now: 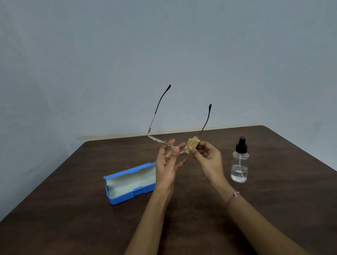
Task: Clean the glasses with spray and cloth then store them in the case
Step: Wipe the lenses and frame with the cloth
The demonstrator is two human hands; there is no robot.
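Observation:
Thin-framed glasses [155,116] are held above the table with both temple arms open and pointing up and away. My left hand [168,160] pinches the frame near the bridge between thumb and fingers. My right hand [206,155] pinches a folded yellow cloth [192,145] around the right lens, which the cloth hides. A blue glasses case [130,182] lies open on the table to the left, with a pale lining and nothing inside. A clear spray bottle [239,162] with a black nozzle stands upright to the right of my right hand.
A dark brown wooden table [71,222] fills the lower view, its far edge against a plain grey-blue wall [159,49]. Its left and right edges slant outward toward me.

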